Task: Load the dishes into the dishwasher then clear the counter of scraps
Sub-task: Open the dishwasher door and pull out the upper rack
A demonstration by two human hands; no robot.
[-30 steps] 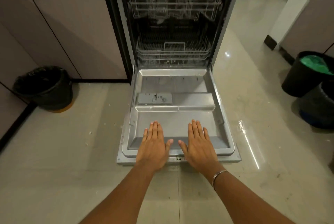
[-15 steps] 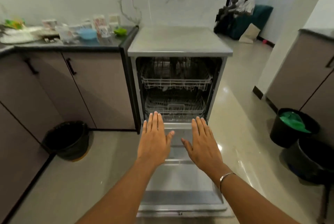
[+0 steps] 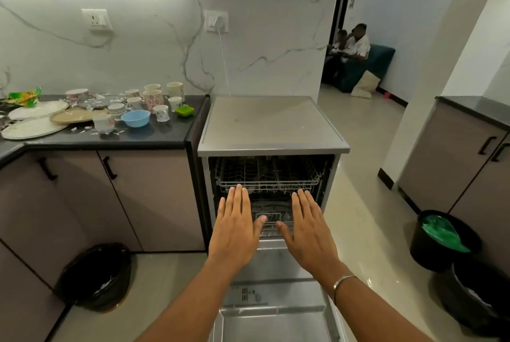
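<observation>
The dishwasher (image 3: 273, 126) stands open, its door (image 3: 273, 322) folded down flat toward me. Its upper rack (image 3: 267, 178) sits inside, holding no dishes that I can make out. My left hand (image 3: 236, 231) and my right hand (image 3: 311, 234) hover side by side in front of the opening, palms down, fingers straight, holding nothing. On the dark counter (image 3: 110, 138) to the left sit several plates (image 3: 33, 127), several cups (image 3: 153, 100), a blue bowl (image 3: 135, 118), a small green dish (image 3: 184, 111) and scattered white scraps (image 3: 82, 129).
A black bin (image 3: 95, 276) stands on the floor left of the dishwasher. Two more black bins (image 3: 441, 239) stand at the right beside a second cabinet (image 3: 458, 154). Two people sit on a sofa (image 3: 350, 46) in the far room. A cord hangs from the wall socket (image 3: 216, 21).
My view has lifted from the lowered door to the counter and wall. Both hands rose off the door's front edge and now float in front of the racks.
</observation>
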